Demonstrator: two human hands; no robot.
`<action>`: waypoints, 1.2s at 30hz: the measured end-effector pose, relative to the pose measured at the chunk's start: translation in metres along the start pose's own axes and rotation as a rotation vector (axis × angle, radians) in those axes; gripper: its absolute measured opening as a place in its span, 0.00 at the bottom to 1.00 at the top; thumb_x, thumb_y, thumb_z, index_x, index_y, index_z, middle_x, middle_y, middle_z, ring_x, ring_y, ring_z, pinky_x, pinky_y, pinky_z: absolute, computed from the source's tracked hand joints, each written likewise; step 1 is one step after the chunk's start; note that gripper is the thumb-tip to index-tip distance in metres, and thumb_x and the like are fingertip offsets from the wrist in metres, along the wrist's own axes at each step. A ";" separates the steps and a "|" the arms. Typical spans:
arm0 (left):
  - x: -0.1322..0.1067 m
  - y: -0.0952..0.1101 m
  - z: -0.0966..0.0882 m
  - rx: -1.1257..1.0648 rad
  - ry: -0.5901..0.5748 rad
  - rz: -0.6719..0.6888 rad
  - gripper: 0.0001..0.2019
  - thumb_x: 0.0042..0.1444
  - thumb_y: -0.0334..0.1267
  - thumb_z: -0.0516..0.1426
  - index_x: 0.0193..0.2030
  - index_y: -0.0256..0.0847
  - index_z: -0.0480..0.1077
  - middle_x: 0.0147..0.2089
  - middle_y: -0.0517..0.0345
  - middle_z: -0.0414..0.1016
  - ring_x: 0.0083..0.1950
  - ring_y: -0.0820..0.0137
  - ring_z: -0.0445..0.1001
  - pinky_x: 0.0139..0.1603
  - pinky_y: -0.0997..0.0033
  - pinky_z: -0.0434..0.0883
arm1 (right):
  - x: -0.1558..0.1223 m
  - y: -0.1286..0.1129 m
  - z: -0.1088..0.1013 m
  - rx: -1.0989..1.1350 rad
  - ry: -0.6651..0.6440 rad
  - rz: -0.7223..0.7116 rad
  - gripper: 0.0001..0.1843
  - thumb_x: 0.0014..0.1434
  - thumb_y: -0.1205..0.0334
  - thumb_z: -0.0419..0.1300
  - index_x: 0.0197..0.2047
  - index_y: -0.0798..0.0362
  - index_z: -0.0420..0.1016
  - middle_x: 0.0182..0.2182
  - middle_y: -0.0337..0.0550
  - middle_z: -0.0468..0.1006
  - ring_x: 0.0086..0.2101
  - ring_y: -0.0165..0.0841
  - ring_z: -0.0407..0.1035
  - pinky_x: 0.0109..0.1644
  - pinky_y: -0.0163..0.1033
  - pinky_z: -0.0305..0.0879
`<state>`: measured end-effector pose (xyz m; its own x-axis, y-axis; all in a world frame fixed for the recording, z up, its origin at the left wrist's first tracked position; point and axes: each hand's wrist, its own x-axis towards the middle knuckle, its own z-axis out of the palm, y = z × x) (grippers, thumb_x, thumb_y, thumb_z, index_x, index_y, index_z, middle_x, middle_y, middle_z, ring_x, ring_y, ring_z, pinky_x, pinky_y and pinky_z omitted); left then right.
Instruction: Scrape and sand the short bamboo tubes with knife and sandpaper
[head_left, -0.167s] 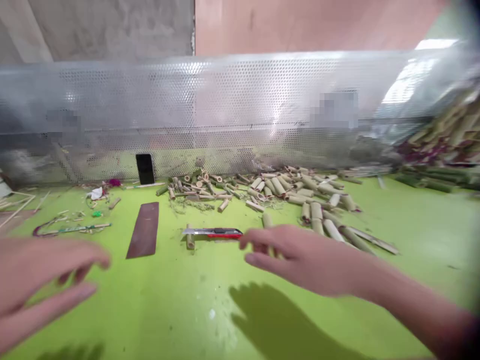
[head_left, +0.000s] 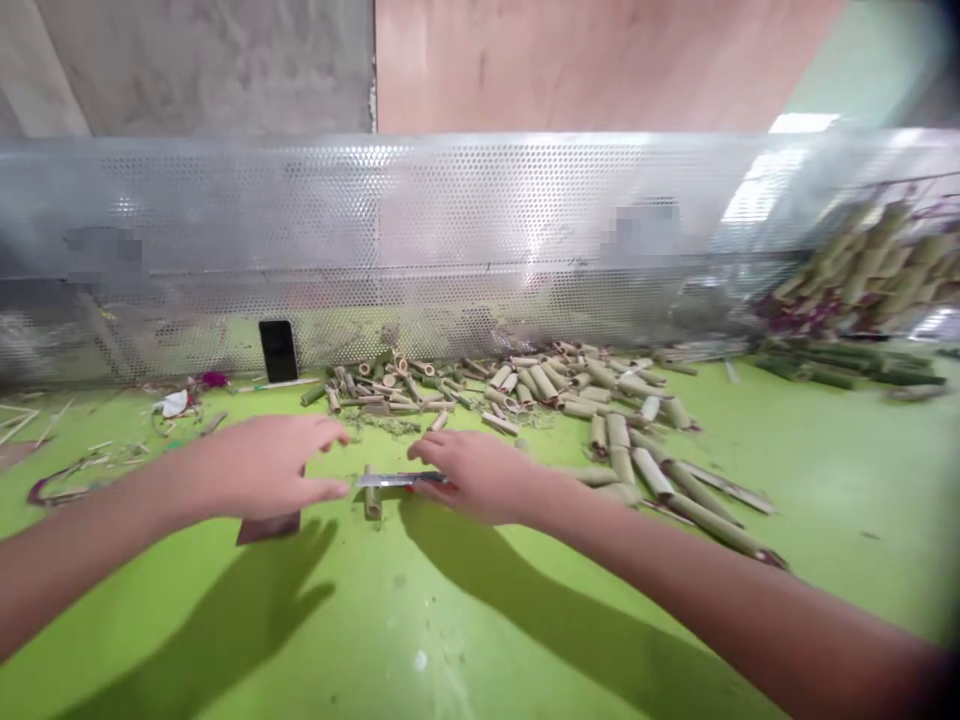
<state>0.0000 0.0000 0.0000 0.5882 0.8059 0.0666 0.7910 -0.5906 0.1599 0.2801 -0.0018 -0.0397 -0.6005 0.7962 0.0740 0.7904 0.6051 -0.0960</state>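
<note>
My left hand is open, its thumb and fingers apart with nothing between them. It hovers over a dark brown strip and covers most of it. My right hand hangs over the handle end of a utility knife, thumb and fingers parted around it, and I see no firm grip. The knife's blade rests across a short piece of cut stalk, which lies between my two hands.
A pile of cut stalk pieces lies behind my right hand, with longer stalks to its right. A phone leans on the perforated metal screen. A stalk bundle stands far right. Scraps and white tissue lie left.
My left hand has moved right and forward, now over the brown strip. My right hand has moved left, over the knife's handle. The view has shifted slightly.
</note>
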 end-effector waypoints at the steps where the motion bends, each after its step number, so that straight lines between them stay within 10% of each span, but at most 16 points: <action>1: 0.019 0.006 0.011 0.004 -0.095 -0.008 0.32 0.52 0.60 0.62 0.61 0.49 0.71 0.61 0.49 0.75 0.54 0.51 0.76 0.49 0.57 0.72 | 0.009 0.003 0.011 0.013 0.005 -0.051 0.14 0.67 0.53 0.57 0.48 0.53 0.75 0.44 0.48 0.79 0.41 0.39 0.73 0.45 0.45 0.69; 5: 0.063 0.009 0.070 -0.098 -0.196 0.082 0.39 0.45 0.62 0.65 0.61 0.42 0.69 0.60 0.45 0.73 0.56 0.49 0.74 0.52 0.54 0.72 | 0.020 0.013 0.049 0.014 0.032 -0.099 0.14 0.67 0.52 0.58 0.46 0.54 0.76 0.42 0.46 0.79 0.43 0.39 0.71 0.53 0.50 0.65; 10: 0.058 -0.013 0.111 -0.253 -0.088 0.100 0.32 0.56 0.59 0.61 0.61 0.41 0.67 0.59 0.45 0.71 0.56 0.52 0.73 0.56 0.52 0.71 | 0.013 0.020 0.069 0.088 0.062 -0.067 0.11 0.69 0.57 0.54 0.43 0.54 0.73 0.38 0.44 0.77 0.37 0.36 0.69 0.45 0.45 0.63; 36: 0.061 -0.026 0.120 -0.541 -0.117 0.111 0.36 0.51 0.58 0.64 0.63 0.41 0.67 0.59 0.47 0.71 0.57 0.53 0.71 0.57 0.52 0.70 | 0.009 0.028 0.081 -0.008 0.118 -0.019 0.21 0.74 0.54 0.43 0.54 0.56 0.71 0.36 0.47 0.78 0.27 0.31 0.69 0.29 0.36 0.61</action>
<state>0.0356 0.0594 -0.1184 0.7020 0.7121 0.0070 0.5427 -0.5413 0.6422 0.2876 0.0225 -0.1218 -0.5974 0.7787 0.1918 0.7801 0.6197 -0.0860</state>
